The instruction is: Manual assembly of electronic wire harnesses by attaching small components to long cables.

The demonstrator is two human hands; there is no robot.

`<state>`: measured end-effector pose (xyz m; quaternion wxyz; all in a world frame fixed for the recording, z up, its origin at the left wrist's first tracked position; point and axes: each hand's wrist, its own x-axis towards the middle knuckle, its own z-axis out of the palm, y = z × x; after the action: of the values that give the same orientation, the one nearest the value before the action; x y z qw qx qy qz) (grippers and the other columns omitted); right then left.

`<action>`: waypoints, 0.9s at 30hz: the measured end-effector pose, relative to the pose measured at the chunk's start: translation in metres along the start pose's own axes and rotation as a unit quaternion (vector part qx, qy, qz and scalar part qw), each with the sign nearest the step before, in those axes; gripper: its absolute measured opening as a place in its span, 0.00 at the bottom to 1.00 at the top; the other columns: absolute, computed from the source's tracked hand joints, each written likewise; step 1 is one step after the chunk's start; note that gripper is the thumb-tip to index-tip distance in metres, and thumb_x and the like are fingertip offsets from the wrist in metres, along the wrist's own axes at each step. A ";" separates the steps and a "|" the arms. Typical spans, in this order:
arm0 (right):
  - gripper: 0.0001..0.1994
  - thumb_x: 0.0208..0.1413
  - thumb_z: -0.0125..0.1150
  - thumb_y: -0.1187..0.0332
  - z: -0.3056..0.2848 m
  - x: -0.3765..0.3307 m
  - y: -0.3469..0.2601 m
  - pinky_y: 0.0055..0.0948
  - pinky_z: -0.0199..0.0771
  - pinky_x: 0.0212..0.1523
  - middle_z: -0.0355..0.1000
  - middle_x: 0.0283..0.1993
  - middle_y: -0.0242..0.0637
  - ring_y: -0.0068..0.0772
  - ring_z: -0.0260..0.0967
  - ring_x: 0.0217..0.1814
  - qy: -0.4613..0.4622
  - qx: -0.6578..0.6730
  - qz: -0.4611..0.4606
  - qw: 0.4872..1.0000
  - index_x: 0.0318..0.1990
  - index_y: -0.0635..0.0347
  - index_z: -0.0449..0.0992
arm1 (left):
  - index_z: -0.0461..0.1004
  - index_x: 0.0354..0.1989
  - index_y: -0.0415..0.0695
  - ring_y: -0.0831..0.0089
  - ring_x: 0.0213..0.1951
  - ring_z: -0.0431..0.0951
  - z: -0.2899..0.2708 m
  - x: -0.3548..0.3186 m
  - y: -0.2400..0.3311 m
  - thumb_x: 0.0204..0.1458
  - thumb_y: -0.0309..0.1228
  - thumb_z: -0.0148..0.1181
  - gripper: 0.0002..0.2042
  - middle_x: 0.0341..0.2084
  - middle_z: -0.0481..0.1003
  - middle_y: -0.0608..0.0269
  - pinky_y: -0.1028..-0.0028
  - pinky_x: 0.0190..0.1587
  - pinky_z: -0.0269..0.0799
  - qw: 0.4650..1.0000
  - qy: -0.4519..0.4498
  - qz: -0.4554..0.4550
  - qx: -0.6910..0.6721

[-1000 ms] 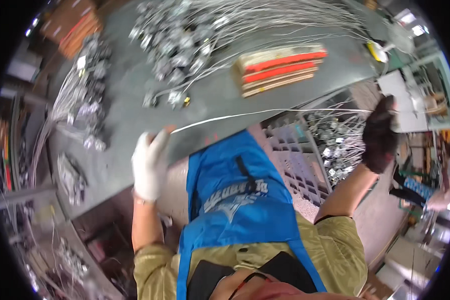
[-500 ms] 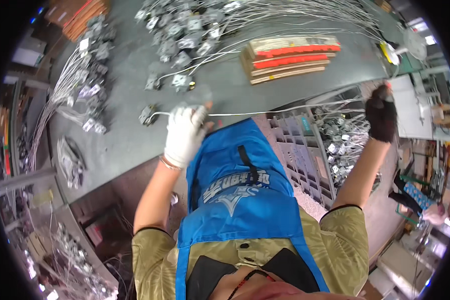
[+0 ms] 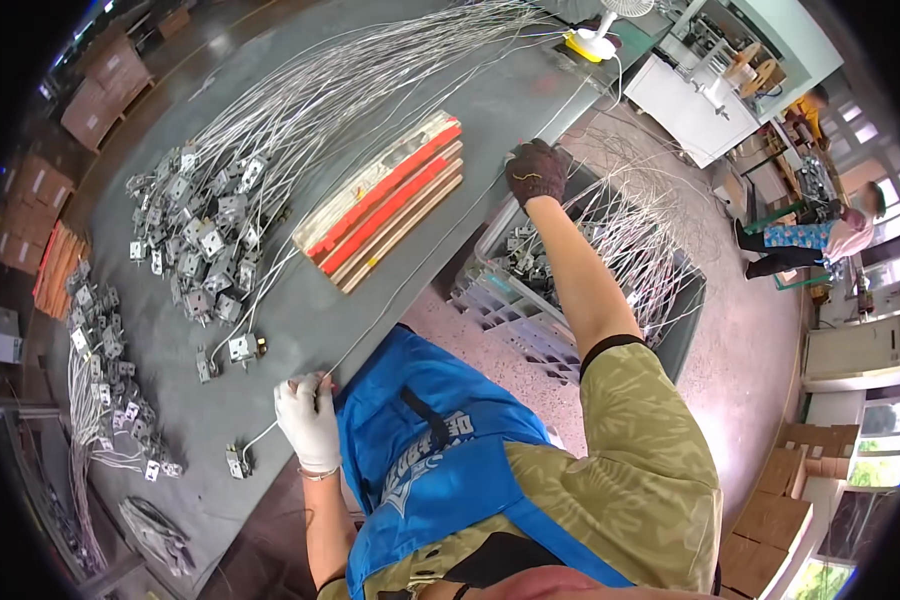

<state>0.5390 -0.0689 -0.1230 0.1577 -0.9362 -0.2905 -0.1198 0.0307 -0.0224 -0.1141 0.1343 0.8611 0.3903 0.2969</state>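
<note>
My left hand (image 3: 308,420), in a white glove, is closed on a thin silver wire (image 3: 410,285) at the near edge of the grey table (image 3: 300,330). The wire's end below that hand carries a small metal bracket (image 3: 235,462) lying on the table. My right hand (image 3: 537,170), in a dark glove, grips the same wire farther along the table edge. The wire runs taut between the two hands. A blue apron (image 3: 440,450) covers my front.
A heap of metal brackets with long wires (image 3: 210,230) covers the table's left and far side. A stack of red and wooden bars (image 3: 385,200) lies mid-table. A grey crate of wired brackets (image 3: 590,260) stands by the table's right edge. Another person (image 3: 820,240) bends at the far right.
My left hand has slid down the wire toward the bracket end at the near table edge. My right hand has gone farther away along the wire, stretching it out.
</note>
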 end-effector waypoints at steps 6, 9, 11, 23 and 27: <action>0.17 0.61 0.55 0.50 0.010 0.018 0.023 0.43 0.68 0.62 0.77 0.51 0.31 0.39 0.67 0.65 0.002 -0.079 -0.032 0.996 0.45 0.47 0.85 | 0.77 0.37 0.43 0.55 0.40 0.74 0.005 -0.002 -0.007 0.52 0.27 0.67 0.06 0.33 0.77 0.59 0.58 0.45 0.70 0.999 0.003 -0.031 0.010; 0.17 0.63 0.54 0.49 0.016 0.034 0.040 0.42 0.68 0.64 0.76 0.57 0.26 0.34 0.64 0.68 -0.023 -0.113 -0.063 0.991 0.45 0.46 0.85 | 0.78 0.37 0.43 0.55 0.40 0.74 0.002 -0.001 -0.008 0.52 0.27 0.67 0.06 0.33 0.77 0.59 0.58 0.46 0.69 1.000 -0.002 -0.018 0.025; 0.18 0.64 0.52 0.49 0.014 0.042 0.047 0.41 0.67 0.64 0.74 0.60 0.24 0.32 0.63 0.69 -0.068 -0.120 -0.054 0.989 0.48 0.44 0.84 | 0.78 0.37 0.44 0.56 0.40 0.73 0.000 -0.002 -0.009 0.52 0.27 0.67 0.06 0.33 0.77 0.60 0.59 0.46 0.68 0.999 -0.006 -0.010 0.048; 0.20 0.64 0.53 0.51 0.009 0.055 0.055 0.41 0.66 0.68 0.71 0.66 0.25 0.32 0.59 0.75 -0.114 -0.151 -0.047 0.981 0.56 0.46 0.80 | 0.80 0.36 0.46 0.55 0.42 0.73 -0.019 -0.015 -0.003 0.52 0.30 0.67 0.05 0.36 0.76 0.60 0.58 0.47 0.66 0.993 -0.030 -0.052 0.105; 0.14 0.58 0.59 0.55 0.050 0.082 0.085 0.46 0.77 0.56 0.79 0.51 0.42 0.48 0.76 0.57 -0.095 -0.087 -0.018 0.991 0.45 0.50 0.80 | 0.80 0.36 0.44 0.50 0.38 0.73 -0.026 -0.020 0.003 0.49 0.25 0.68 0.06 0.33 0.75 0.55 0.56 0.41 0.70 0.994 -0.031 -0.060 0.082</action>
<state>0.6610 -0.0751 -0.1625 0.0452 -0.9482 -0.3092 -0.0576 0.0060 -0.0393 -0.1001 0.0932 0.8530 0.4599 0.2284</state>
